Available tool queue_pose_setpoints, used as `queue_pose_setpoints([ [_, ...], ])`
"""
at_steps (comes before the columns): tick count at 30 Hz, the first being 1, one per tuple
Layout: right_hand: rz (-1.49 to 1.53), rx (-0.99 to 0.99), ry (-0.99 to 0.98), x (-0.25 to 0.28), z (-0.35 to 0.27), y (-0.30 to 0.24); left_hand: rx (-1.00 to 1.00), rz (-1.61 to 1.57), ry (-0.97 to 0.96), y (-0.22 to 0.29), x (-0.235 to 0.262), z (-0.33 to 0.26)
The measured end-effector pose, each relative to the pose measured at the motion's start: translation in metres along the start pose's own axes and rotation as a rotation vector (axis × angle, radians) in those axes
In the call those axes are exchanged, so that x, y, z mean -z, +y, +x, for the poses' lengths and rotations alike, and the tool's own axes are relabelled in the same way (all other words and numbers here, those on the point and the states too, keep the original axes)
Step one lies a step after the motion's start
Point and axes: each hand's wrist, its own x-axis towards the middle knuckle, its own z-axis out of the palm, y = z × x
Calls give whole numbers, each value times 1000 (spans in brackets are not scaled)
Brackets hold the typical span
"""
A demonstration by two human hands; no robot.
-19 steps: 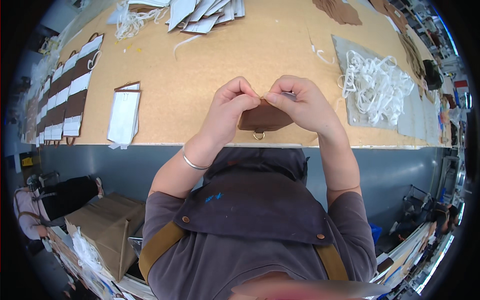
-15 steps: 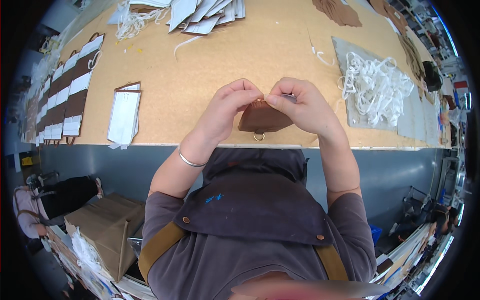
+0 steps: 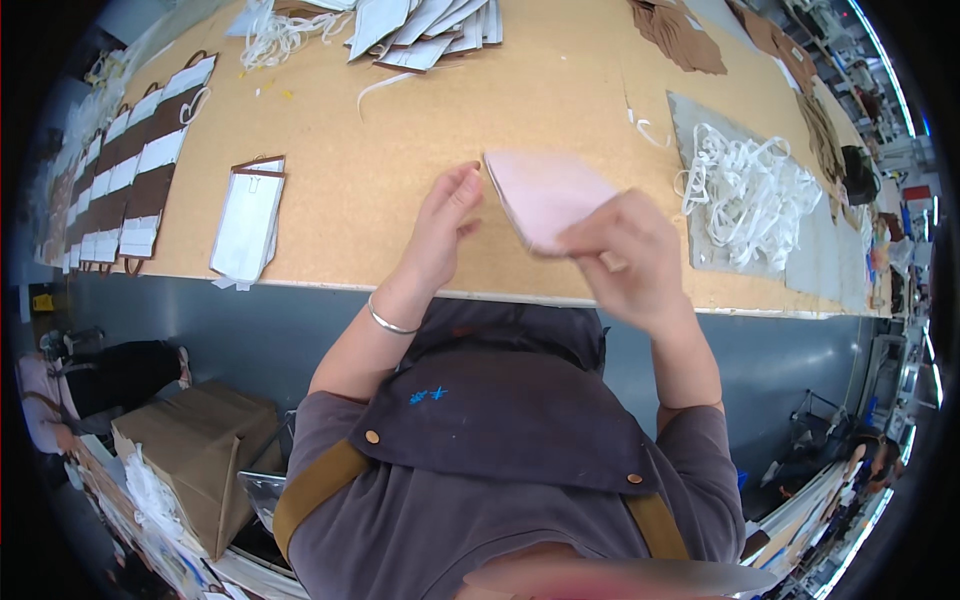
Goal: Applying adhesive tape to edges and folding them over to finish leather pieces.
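My right hand (image 3: 635, 260) pinches a flat leather-like piece (image 3: 550, 195) by its lower right corner, and both are smeared by motion. The piece shows a pale pink face with a darker edge along its left side, tilted above the table. Just left of it is my left hand (image 3: 448, 220), apart from the piece, fingers loosely bent and apart with nothing seen in them. A stack of white panels with brown trim (image 3: 248, 220) lies further left on the table.
On the tan table (image 3: 400, 230), a grey board (image 3: 710, 235) bears tangled white strips (image 3: 750, 190) at right. Overlapping brown and white pieces (image 3: 140, 165) line the left. More white panels (image 3: 430, 30) pile at the back, near brown pieces (image 3: 680, 35).
My left hand has let go and moved a little left. Earlier both hands pinched a brown piece with a metal ring; now a pink face shows in my right hand, and no ring is seen.
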Motion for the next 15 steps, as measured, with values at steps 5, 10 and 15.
queue_pose_setpoints([
  [5, 61, 207, -165, -22, -24, -17, 336, -491, -268, -2, 0, 20],
  [10, 578, -680, 530, -53, -35, 23, 103, -253, -332, -15, -16, 3],
  [15, 899, -1010, 232, -68, -48, 40, -43, 25, -330, -40, -24, -1],
])
